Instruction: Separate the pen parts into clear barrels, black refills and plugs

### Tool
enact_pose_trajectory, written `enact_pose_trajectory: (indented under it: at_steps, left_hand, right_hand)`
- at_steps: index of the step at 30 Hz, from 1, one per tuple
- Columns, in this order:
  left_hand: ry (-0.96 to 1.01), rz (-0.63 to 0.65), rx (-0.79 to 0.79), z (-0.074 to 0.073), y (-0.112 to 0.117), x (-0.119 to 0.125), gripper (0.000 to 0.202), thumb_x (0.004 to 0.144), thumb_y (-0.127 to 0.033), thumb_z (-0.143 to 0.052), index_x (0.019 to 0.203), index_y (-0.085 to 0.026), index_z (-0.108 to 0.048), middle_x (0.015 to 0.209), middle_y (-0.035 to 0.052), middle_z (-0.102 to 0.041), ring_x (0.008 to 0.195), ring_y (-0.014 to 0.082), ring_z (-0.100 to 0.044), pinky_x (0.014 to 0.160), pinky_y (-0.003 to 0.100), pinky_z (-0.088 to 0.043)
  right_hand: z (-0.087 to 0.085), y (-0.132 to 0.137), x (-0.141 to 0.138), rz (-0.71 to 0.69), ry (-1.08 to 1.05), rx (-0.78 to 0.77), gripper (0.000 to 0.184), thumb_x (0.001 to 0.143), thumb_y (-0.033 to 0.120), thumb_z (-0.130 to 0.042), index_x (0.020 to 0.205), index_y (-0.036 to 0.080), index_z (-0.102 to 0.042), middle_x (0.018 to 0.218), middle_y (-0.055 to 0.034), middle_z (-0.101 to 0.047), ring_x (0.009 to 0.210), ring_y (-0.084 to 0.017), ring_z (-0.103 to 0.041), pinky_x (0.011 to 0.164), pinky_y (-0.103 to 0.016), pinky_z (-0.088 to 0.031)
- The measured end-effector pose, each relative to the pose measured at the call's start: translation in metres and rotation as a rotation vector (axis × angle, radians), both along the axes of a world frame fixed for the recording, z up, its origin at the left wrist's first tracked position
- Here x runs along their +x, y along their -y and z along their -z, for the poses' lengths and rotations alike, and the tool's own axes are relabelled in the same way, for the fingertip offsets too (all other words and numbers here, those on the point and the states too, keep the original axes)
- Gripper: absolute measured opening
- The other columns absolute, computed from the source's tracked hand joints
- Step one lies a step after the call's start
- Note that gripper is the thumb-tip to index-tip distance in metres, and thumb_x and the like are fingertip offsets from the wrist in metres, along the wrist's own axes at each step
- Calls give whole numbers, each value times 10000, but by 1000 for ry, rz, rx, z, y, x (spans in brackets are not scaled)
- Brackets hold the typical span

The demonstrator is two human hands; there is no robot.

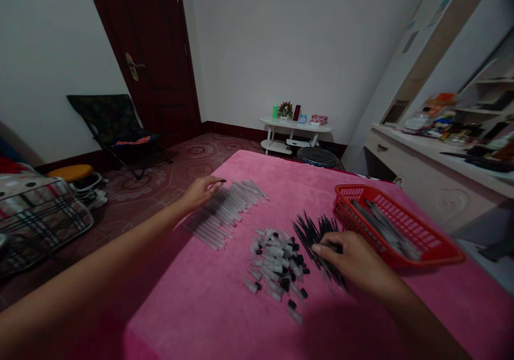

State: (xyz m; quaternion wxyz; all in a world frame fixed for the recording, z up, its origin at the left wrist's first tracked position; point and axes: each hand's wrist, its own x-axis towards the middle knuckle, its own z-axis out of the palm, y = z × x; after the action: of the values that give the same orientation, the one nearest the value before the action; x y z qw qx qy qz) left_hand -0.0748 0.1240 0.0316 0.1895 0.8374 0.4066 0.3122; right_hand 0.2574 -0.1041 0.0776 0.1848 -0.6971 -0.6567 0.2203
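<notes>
My left hand point(202, 191) is over the far left end of a row of clear pen barrels point(227, 212), laid side by side on a pink cloth. Its thumb and index finger come together, with a small dark bit at the fingertips that I cannot identify. My right hand point(353, 255) is on a pile of thin black pen refills point(311, 231), thumb and fingers closed around some of them. Between the hands lies a heap of translucent pen caps point(275, 266) mixed with small black plugs point(285, 284).
A red plastic basket point(433, 237) holding finished-looking pens point(387, 226) stands right of the refills. The pink-covered table point(193, 312) spans the foreground. Beyond are a white shelf stand point(281, 123), a dark round stool point(317, 156), a folding chair point(112, 119) and a cluttered dresser point(441, 162).
</notes>
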Motion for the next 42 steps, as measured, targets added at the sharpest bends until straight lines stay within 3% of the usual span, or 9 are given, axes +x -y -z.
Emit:
enact_pose_trajectory:
  at_steps: [5,12,15,19,25,28,32,37,42]
  left_hand:
    - [542,-78,-445,24,25,-52,639,840,-632,-375,1279,-192,-522,1318,146,-535,1207,299,-499,960,443,-431]
    - [549,55,-572,27,50,-41,662,870,-620,-277,1445,-292,-245,1483,110,-317,1360,287,-289,1053,479,-318]
    - [487,102,-541,26,49,-34,666,882,-608,-237,1457,-272,-210,1494,108,-288,1364,289,-279,1065,485,-293]
    - [481,59,-464,24,42,-28,700,886,-611,-210,1468,-223,-178,1503,123,-262,1366,284,-275,1056,460,-317]
    - [411,44,-479,24,39,-20,719,848,-655,-297,1452,-266,-245,1440,125,-392,1292,342,-390,829,420,-506]
    - [382,-23,-320,27,40,-20,698,868,-610,-319,1430,-196,-305,1458,138,-362,1306,323,-371,900,439,-469]
    - [288,-147,35,17,53,-16,522,902,-493,-368,1279,-164,-511,1334,108,-510,1250,248,-439,1057,426,-322]
    - [238,-11,104,-1,96,14,348,912,-387,-408,1131,-213,-615,1192,61,-601,1138,223,-524,1005,375,-385]
    - [114,259,13,10,141,62,390,896,-381,-447,1249,-243,-539,1264,78,-566,1182,232,-503,1008,380,-395]
  right_hand:
    - [1,-3,-5,-16,-88,-17,329,786,425,-493,586,170,-553,588,-8,-564,569,-140,-489,521,-243,-295]
    - [6,-5,-7,-27,-137,-44,334,778,440,-495,584,171,-538,588,0,-541,573,-135,-467,524,-244,-295]
    - [7,-5,-7,-34,-137,-47,333,779,440,-497,587,171,-535,595,1,-541,584,-136,-467,533,-243,-303]
    - [9,-6,-7,-34,-139,-52,333,782,434,-497,582,169,-527,588,4,-531,578,-134,-459,526,-243,-299]
    - [11,-5,-7,-56,-129,-35,325,785,420,-495,590,164,-541,600,-5,-548,603,-144,-488,545,-245,-328]
    - [10,-6,-6,-37,-161,-36,286,779,393,-501,669,152,-608,664,-26,-610,653,-166,-536,578,-251,-368]
    - [14,-7,1,-11,-157,-10,217,763,309,-510,735,143,-648,726,-47,-662,703,-186,-586,624,-262,-405]
    - [23,-9,8,1,-114,16,187,739,209,-501,789,144,-669,769,-53,-690,729,-189,-615,639,-260,-427]
    - [22,-6,1,-26,-144,11,221,718,117,-466,811,135,-666,758,-55,-689,686,-168,-629,597,-237,-437]
